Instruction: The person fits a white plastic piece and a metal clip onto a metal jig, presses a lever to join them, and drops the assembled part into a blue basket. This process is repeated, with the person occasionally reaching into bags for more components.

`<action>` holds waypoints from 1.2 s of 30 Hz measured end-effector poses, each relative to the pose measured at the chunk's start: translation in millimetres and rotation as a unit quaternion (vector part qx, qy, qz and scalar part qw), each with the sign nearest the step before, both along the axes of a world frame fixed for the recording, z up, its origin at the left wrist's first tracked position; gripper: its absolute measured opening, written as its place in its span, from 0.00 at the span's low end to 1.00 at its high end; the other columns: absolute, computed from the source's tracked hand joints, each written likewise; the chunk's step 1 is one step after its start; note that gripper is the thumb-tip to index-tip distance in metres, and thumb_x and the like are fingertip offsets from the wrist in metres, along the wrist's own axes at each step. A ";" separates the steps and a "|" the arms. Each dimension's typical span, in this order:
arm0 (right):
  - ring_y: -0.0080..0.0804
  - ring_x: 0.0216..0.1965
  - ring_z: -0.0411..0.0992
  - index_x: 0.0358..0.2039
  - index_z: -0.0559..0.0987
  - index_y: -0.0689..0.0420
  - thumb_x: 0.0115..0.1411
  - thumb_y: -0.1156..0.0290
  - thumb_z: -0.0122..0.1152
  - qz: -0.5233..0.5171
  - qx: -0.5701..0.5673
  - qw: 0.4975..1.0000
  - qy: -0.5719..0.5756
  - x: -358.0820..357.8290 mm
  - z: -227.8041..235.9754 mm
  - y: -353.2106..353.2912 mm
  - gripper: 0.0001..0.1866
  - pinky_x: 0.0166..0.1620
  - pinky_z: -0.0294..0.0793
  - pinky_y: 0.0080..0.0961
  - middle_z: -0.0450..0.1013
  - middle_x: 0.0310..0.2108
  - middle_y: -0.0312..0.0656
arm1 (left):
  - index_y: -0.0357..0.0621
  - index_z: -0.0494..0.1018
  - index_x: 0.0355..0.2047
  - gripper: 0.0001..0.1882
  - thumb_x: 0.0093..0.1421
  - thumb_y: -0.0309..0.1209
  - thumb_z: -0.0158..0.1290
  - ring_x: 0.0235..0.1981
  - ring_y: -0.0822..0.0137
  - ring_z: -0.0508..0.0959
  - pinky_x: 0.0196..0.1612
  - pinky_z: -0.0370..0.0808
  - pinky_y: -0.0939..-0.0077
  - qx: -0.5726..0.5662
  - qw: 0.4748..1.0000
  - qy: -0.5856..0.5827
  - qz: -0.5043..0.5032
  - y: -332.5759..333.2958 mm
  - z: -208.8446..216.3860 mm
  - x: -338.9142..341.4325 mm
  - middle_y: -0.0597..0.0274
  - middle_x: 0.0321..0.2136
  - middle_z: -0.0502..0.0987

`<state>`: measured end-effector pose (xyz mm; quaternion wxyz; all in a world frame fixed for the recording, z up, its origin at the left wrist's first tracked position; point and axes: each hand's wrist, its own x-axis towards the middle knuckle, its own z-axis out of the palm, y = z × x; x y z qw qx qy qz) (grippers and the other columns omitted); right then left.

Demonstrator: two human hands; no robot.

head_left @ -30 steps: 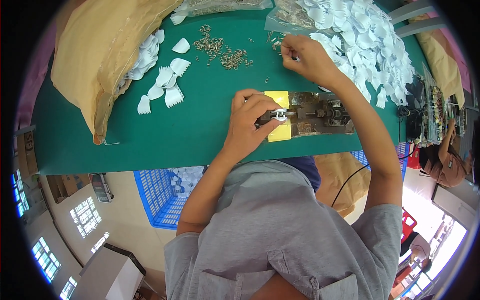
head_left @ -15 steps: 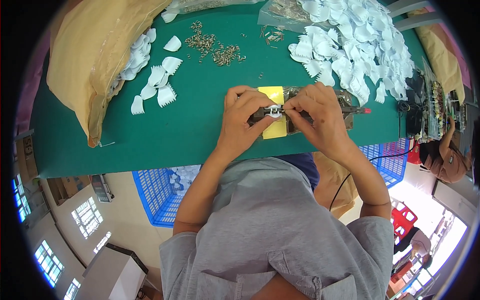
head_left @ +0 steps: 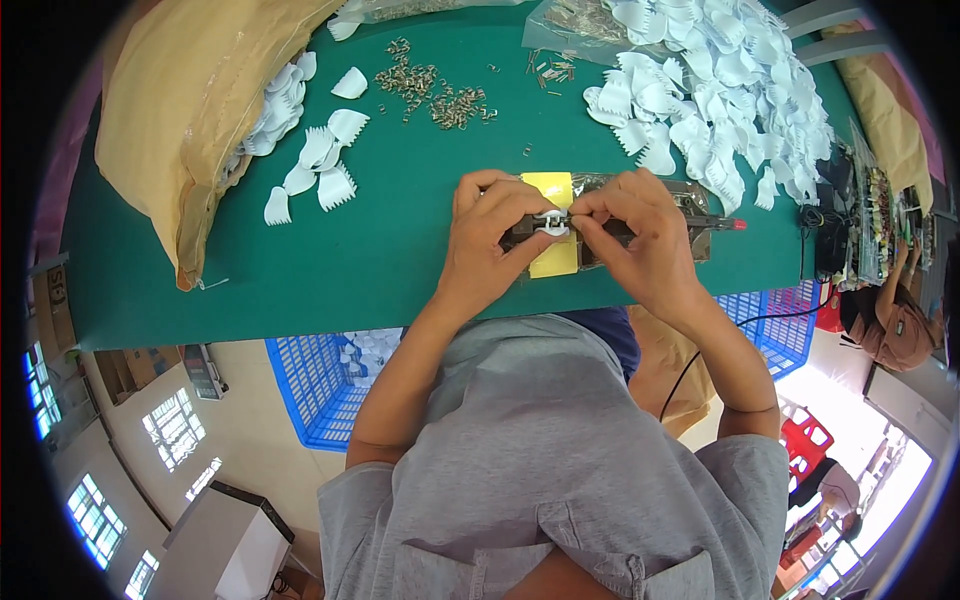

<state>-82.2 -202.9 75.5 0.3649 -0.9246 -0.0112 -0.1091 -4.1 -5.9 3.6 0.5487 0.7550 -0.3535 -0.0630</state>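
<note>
My left hand (head_left: 486,235) holds a small white plastic hair claw clip (head_left: 552,222) between thumb and forefinger, its toothed halves brought together around the hinge. From the right, my right hand (head_left: 640,235) pinches what looks like a thin metal pin against the clip's hinge; the fingertips mostly hide it. Both hands work above a dark, long fixture (head_left: 600,190) with a yellow strip (head_left: 552,263) across it. A dark tool with a red tip (head_left: 739,225) sticks out at the fixture's right end.
Loose white clip halves (head_left: 337,186) lie left on the green table (head_left: 300,280), beside a brown sack (head_left: 170,130). Metal springs (head_left: 458,107) and thin pins (head_left: 555,72) are scattered behind my hands. A large heap of clip halves (head_left: 720,100) fills the far right. Blue baskets (head_left: 315,390) stand below the edge.
The table scene has shifted very slightly in view. My hands keep the same hold on the clip, and the right fingertips sit close against its hinge.
</note>
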 end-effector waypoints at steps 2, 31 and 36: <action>0.38 0.33 0.70 0.30 0.83 0.55 0.55 0.75 0.71 0.007 -0.008 1.000 0.003 7.3 3.0 -2.1 0.04 0.38 0.66 0.36 0.72 0.25 0.37 | 0.50 0.82 0.43 0.17 0.53 0.31 0.71 0.55 0.55 0.71 0.59 0.68 0.61 0.001 1.000 0.000 0.000 0.7 0.0 0.5 0.66 0.45 0.82; 0.36 0.38 0.72 0.37 0.81 0.56 0.50 0.78 0.66 0.284 -0.154 0.943 -0.075 39.2 9.3 -21.3 0.12 0.40 0.73 0.33 0.71 0.32 0.36 | 0.49 0.82 0.42 0.18 0.51 0.32 0.73 0.54 0.57 0.72 0.58 0.68 0.61 0.003 1.000 0.013 0.007 0.4 1.7 1.6 0.67 0.43 0.81; 0.41 0.39 0.73 0.41 0.82 0.55 0.52 0.74 0.71 0.248 -0.044 0.968 0.010 39.8 10.8 -26.6 0.14 0.43 0.73 0.36 0.76 0.36 0.38 | 0.51 0.82 0.43 0.18 0.51 0.32 0.72 0.55 0.58 0.72 0.59 0.67 0.61 0.001 1.000 0.025 0.013 0.6 -3.4 -0.5 0.67 0.43 0.82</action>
